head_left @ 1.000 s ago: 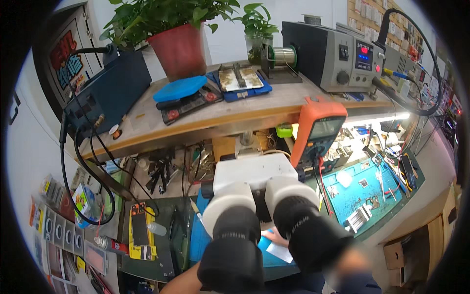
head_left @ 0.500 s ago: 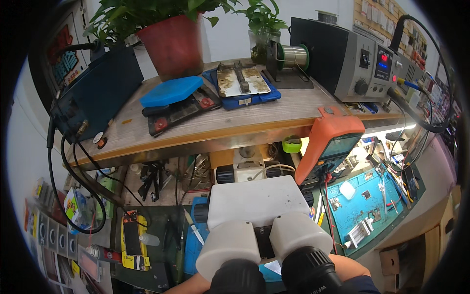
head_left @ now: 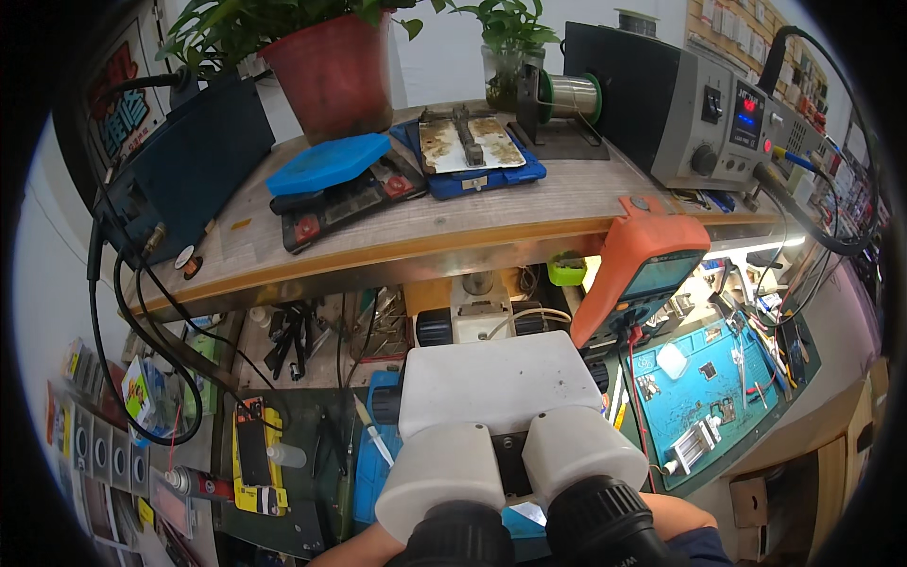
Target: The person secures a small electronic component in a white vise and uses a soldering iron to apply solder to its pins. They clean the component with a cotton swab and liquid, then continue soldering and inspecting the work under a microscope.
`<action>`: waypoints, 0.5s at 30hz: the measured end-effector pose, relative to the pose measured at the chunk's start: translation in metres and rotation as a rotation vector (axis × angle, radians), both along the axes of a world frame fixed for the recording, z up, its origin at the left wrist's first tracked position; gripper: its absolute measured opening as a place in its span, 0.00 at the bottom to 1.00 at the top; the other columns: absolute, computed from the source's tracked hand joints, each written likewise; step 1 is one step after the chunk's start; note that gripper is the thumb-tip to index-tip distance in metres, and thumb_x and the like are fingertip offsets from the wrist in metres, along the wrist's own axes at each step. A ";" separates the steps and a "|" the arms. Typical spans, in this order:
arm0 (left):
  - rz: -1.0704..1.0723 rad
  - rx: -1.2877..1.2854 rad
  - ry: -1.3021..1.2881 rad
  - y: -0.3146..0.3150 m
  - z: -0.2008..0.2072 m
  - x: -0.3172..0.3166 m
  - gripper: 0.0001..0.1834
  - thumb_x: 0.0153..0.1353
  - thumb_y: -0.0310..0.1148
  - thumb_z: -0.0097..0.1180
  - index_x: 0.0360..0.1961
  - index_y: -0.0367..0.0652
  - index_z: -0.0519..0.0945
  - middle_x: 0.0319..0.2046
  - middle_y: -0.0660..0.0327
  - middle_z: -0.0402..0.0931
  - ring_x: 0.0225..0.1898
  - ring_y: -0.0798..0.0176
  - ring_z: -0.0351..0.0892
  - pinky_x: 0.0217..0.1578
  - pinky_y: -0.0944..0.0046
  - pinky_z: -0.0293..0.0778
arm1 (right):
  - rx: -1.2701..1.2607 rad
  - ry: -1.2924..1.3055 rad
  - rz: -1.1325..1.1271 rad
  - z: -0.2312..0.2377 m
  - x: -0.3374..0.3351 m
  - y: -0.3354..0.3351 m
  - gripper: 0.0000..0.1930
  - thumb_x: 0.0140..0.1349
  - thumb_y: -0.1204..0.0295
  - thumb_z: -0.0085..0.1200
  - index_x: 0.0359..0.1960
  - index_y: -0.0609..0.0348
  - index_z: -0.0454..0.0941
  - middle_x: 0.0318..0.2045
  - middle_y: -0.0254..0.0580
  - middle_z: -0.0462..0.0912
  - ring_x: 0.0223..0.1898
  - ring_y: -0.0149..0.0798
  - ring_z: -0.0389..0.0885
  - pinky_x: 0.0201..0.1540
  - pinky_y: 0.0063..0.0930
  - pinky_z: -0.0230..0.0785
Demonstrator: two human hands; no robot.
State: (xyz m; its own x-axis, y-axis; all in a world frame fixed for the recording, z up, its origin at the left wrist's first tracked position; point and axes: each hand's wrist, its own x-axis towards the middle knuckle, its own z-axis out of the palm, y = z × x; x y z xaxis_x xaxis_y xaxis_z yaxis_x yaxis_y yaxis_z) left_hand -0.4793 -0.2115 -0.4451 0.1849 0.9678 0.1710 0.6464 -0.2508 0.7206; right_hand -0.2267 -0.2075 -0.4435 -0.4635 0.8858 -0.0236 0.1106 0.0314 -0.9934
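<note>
A white stereo microscope (head_left: 496, 383) with two black eyepieces fills the lower middle of the view. My left forearm (head_left: 364, 548) enters at the bottom, left of the eyepieces. On their other side my right forearm (head_left: 678, 516) shows, with a dark sleeve at its end. Both hands are hidden behind the microscope, so what they hold or touch cannot be seen. Part of a blue work mat (head_left: 522, 523) shows between the eyepieces. A white pen-like tool with a pointed tip (head_left: 373, 430) lies just left of the microscope.
An orange multimeter (head_left: 642, 274) hangs at the shelf edge (head_left: 397, 250). Above stand a hot-air station (head_left: 699, 123), a solder spool (head_left: 572, 96) and a red plant pot (head_left: 331, 80). A teal mat (head_left: 694, 378) with small parts lies right; a yellow phone package (head_left: 257, 463) lies left.
The view has shifted slightly, so the shelf and its contents sit a little higher. My forearms stay almost in place beside the microscope.
</note>
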 end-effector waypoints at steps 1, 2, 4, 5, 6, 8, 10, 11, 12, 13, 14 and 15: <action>-0.009 0.003 -0.013 0.001 0.000 0.001 0.20 0.70 0.35 0.54 0.59 0.38 0.74 0.55 0.50 0.77 0.59 0.49 0.77 0.59 0.54 0.72 | -0.154 0.114 -0.017 -0.007 0.001 -0.004 0.26 0.67 0.70 0.60 0.66 0.59 0.72 0.61 0.50 0.78 0.61 0.46 0.79 0.63 0.36 0.71; -0.002 0.001 -0.013 0.000 0.002 0.000 0.20 0.70 0.35 0.54 0.60 0.38 0.74 0.55 0.50 0.77 0.59 0.50 0.77 0.59 0.54 0.72 | -0.017 0.024 0.006 -0.004 0.001 -0.003 0.26 0.67 0.71 0.60 0.66 0.60 0.72 0.61 0.49 0.79 0.61 0.44 0.79 0.64 0.36 0.72; 0.012 -0.010 -0.008 -0.003 0.004 -0.004 0.20 0.70 0.35 0.54 0.60 0.38 0.74 0.55 0.50 0.77 0.59 0.50 0.77 0.59 0.54 0.72 | 0.262 -0.154 0.050 0.005 0.001 -0.001 0.25 0.68 0.72 0.59 0.66 0.61 0.71 0.60 0.47 0.79 0.62 0.41 0.78 0.64 0.35 0.72; 0.014 -0.011 -0.008 -0.004 0.006 -0.005 0.20 0.71 0.35 0.53 0.61 0.39 0.74 0.56 0.50 0.77 0.59 0.50 0.77 0.59 0.54 0.72 | 0.143 -0.065 0.028 0.003 0.000 -0.001 0.26 0.68 0.72 0.60 0.66 0.61 0.70 0.60 0.46 0.79 0.62 0.41 0.78 0.64 0.35 0.72; 0.015 -0.014 -0.006 -0.004 0.009 -0.006 0.21 0.71 0.35 0.53 0.61 0.39 0.73 0.56 0.50 0.77 0.60 0.50 0.77 0.59 0.55 0.73 | 0.024 0.024 0.007 -0.001 -0.002 -0.003 0.26 0.68 0.73 0.60 0.67 0.61 0.70 0.60 0.46 0.79 0.62 0.41 0.78 0.64 0.35 0.72; 0.019 -0.016 0.000 -0.007 0.019 -0.011 0.21 0.71 0.35 0.53 0.62 0.39 0.73 0.57 0.51 0.77 0.60 0.50 0.77 0.59 0.55 0.73 | -0.250 0.277 -0.014 -0.014 -0.006 -0.006 0.26 0.68 0.73 0.60 0.67 0.61 0.70 0.61 0.45 0.79 0.62 0.41 0.78 0.64 0.36 0.71; -0.014 -0.033 -0.044 -0.003 0.035 -0.017 0.21 0.72 0.35 0.53 0.63 0.39 0.73 0.57 0.51 0.77 0.60 0.51 0.77 0.58 0.55 0.73 | -0.549 0.578 -0.060 -0.032 -0.001 -0.005 0.27 0.68 0.73 0.60 0.67 0.61 0.70 0.61 0.45 0.79 0.63 0.41 0.78 0.65 0.36 0.71; -0.014 -0.045 -0.052 -0.004 0.050 -0.025 0.22 0.72 0.35 0.53 0.63 0.39 0.72 0.57 0.51 0.77 0.60 0.51 0.77 0.58 0.55 0.73 | -0.555 0.597 -0.051 -0.033 -0.001 -0.004 0.27 0.68 0.73 0.60 0.67 0.61 0.69 0.62 0.45 0.79 0.63 0.41 0.78 0.65 0.36 0.71; -0.015 -0.068 -0.065 -0.003 0.067 -0.033 0.22 0.72 0.35 0.53 0.64 0.39 0.72 0.58 0.51 0.77 0.61 0.51 0.77 0.58 0.56 0.73 | -0.484 0.550 -0.024 -0.029 -0.001 -0.002 0.26 0.68 0.74 0.60 0.68 0.61 0.69 0.62 0.45 0.78 0.63 0.41 0.78 0.65 0.37 0.71; -0.004 -0.126 -0.094 0.004 0.083 -0.042 0.22 0.72 0.35 0.53 0.64 0.39 0.72 0.58 0.51 0.77 0.61 0.51 0.77 0.58 0.56 0.73 | -0.369 0.459 -0.009 -0.023 0.000 -0.002 0.26 0.69 0.74 0.59 0.68 0.61 0.69 0.62 0.45 0.78 0.63 0.40 0.78 0.65 0.37 0.71; 0.010 -0.172 -0.115 0.011 0.101 -0.053 0.22 0.72 0.35 0.53 0.65 0.39 0.72 0.58 0.51 0.77 0.61 0.51 0.77 0.58 0.56 0.73 | -0.325 0.419 0.005 -0.017 -0.001 0.000 0.26 0.69 0.74 0.59 0.68 0.61 0.69 0.62 0.45 0.78 0.63 0.40 0.78 0.65 0.37 0.71; 0.036 -0.284 -0.149 0.022 0.109 -0.063 0.23 0.73 0.35 0.52 0.66 0.39 0.71 0.59 0.52 0.77 0.61 0.51 0.77 0.59 0.56 0.72 | -0.273 0.378 0.015 -0.013 -0.001 -0.001 0.26 0.69 0.74 0.58 0.68 0.61 0.69 0.63 0.46 0.78 0.63 0.40 0.78 0.65 0.37 0.71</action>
State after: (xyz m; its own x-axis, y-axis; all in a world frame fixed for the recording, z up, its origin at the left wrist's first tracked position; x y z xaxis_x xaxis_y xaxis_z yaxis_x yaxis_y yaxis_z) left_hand -0.5423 -0.1897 -0.3363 0.1433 0.9861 -0.0845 0.5336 -0.0051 0.8457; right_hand -0.2282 -0.2081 -0.4563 -0.4970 0.8638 -0.0822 -0.2592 -0.2383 -0.9360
